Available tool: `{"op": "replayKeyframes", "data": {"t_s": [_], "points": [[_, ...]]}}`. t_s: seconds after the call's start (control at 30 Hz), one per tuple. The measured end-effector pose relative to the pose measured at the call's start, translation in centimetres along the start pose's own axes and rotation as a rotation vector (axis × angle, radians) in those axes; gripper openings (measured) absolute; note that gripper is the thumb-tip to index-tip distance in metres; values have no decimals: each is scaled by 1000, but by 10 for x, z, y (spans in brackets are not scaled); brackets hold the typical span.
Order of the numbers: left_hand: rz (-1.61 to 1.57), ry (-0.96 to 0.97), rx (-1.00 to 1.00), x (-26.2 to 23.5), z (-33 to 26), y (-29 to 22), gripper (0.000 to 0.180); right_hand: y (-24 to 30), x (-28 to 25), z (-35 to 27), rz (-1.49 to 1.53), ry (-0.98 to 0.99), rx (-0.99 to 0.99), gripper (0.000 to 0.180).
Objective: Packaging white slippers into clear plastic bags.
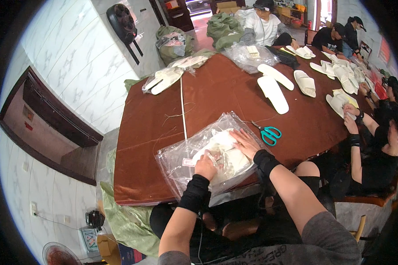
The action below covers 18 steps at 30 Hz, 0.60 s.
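A clear plastic bag (173, 164) lies on the near part of the table with a pair of white slippers (235, 162) inside. A small pale label shows at the bag's left part. My left hand (205, 167) is closed, its curled fingers gripping the plastic over the slippers; the fingertips are partly hidden. My right hand (246, 143) lies flat on the slippers' far right part, fingers stretched out. Just right of it rest teal-handled scissors (269, 134), open at the blades. Both my wrists wear black bands.
White insoles (273, 95) and a single slipper (305, 84) lie farther off on the brown-covered table (141, 141). Bagged slippers (163, 80) sit at the far left edge. At right, a co-worker's hands (351, 117) handle a slipper; more people sit beyond. Loose string lies left of centre.
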<state>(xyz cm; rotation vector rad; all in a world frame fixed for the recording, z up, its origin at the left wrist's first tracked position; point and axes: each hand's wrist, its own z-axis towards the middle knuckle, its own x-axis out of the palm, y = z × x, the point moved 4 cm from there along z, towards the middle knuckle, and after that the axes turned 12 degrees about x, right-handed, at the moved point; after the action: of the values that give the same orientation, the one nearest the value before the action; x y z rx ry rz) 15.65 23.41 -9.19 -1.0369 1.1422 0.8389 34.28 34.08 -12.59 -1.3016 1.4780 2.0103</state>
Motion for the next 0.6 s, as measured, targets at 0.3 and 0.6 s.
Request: {"op": "replayKeyframes", "data": {"t_s": [0.3, 0.6], "points": [[-129, -258, 64, 20, 9, 1, 42, 2, -1, 4, 7, 5, 31, 57], [-87, -140, -133, 39, 27, 3, 43, 9, 9, 6, -41, 40, 7, 56]]}}
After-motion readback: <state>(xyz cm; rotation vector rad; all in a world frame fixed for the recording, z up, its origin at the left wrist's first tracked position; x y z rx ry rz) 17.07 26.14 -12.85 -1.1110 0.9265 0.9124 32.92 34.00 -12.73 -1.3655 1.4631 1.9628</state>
